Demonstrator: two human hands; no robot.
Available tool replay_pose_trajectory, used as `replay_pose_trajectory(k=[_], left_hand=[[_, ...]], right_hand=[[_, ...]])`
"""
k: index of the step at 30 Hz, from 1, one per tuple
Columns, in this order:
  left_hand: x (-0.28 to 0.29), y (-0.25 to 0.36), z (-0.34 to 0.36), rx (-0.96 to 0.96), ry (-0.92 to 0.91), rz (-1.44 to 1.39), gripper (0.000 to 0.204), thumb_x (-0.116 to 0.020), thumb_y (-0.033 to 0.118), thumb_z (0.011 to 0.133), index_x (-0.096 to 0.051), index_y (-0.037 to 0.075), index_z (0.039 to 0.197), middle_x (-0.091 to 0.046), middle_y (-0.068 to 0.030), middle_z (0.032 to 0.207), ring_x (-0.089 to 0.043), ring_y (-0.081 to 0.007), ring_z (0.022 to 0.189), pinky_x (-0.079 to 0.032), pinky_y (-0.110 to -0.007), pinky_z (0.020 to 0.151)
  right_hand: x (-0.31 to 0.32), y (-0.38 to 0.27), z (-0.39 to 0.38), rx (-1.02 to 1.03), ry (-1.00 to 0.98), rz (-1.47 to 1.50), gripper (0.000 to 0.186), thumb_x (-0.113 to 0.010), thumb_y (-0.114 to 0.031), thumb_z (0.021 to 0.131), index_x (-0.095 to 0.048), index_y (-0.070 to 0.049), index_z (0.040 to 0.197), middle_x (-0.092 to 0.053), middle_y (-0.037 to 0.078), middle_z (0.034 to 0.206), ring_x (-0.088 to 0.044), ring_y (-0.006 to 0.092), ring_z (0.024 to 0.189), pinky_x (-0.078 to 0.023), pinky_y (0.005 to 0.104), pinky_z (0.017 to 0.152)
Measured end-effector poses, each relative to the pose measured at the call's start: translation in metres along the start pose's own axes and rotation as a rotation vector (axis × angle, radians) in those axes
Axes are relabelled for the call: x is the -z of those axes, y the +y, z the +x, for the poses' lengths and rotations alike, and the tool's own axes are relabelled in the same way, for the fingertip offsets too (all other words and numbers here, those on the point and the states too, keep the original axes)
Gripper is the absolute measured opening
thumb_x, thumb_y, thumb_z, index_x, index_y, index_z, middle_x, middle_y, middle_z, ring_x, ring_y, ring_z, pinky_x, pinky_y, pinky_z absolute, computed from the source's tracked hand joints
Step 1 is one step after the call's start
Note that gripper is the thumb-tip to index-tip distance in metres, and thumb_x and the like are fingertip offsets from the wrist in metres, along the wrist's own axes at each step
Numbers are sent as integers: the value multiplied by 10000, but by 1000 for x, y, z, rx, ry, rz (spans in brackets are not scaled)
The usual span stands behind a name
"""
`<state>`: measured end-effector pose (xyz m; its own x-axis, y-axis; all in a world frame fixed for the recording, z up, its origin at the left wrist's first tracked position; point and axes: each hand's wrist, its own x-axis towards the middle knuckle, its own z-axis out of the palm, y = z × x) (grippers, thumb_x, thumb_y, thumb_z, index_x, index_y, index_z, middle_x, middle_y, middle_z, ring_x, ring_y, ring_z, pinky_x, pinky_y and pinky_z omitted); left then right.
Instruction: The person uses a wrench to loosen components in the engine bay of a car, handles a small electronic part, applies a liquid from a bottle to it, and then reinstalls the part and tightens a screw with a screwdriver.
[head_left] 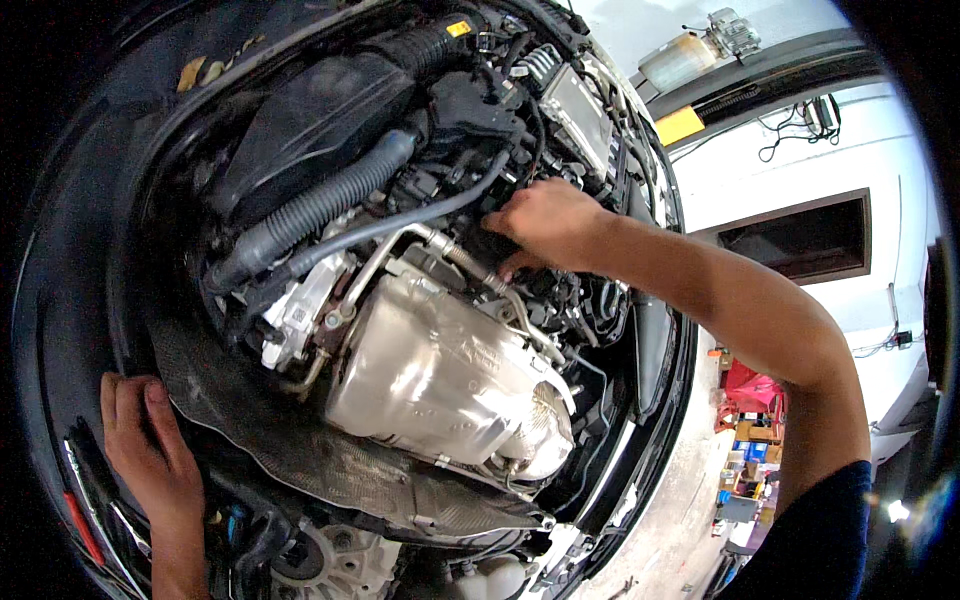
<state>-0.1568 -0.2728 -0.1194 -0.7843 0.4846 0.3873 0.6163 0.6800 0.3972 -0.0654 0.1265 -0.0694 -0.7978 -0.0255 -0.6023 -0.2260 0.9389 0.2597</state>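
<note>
My right hand reaches across the engine bay of a car. Its fingers curl down among dark connectors and hoses, beside a grey coolant hose and a metal pipe with a braided section. Whatever those fingers grip is hidden beneath them. Just below lies a large silver heat shield around a rounded metal housing. Resting on the black body panel at the left, my left hand has its fingers laid over the edge and holds nothing.
Long metal tools, one with a red handle, lie beside my left hand. A ribbed black air hose and black air box fill the upper left. Coloured boxes stand on the floor at right. An electric motor sits above.
</note>
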Motion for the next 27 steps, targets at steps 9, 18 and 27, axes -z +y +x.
replay_pose_trajectory(k=[9, 18, 27], left_hand=[[0, 4, 6, -7, 46, -37, 144, -537, 83, 914, -551, -36, 834, -486, -187, 796, -527, -371, 694, -420, -413, 628], [-1, 0, 7, -37, 67, -11, 160, -529, 94, 925, -551, -40, 840, -476, -195, 788, -517, -384, 695, -419, -412, 623], [-2, 15, 9, -20, 28, -73, 147, -518, 80, 925, -537, -43, 847, -483, -216, 793, -513, -420, 720, -417, -434, 634]], right_hand=[[7, -6, 2, -84, 15, 84, 633, -711, -489, 721, -586, -102, 1206, -664, 150, 871, -651, 347, 871, -517, 449, 755], [12, -12, -3, -126, 79, 213, 486, -724, -389, 751, -547, -26, 1022, -668, 176, 850, -652, 378, 895, -530, 474, 764], [-14, 4, -11, -87, 215, 237, 550, -698, -453, 762, -534, 6, 1019, -659, 180, 779, -659, 375, 826, -524, 453, 720]])
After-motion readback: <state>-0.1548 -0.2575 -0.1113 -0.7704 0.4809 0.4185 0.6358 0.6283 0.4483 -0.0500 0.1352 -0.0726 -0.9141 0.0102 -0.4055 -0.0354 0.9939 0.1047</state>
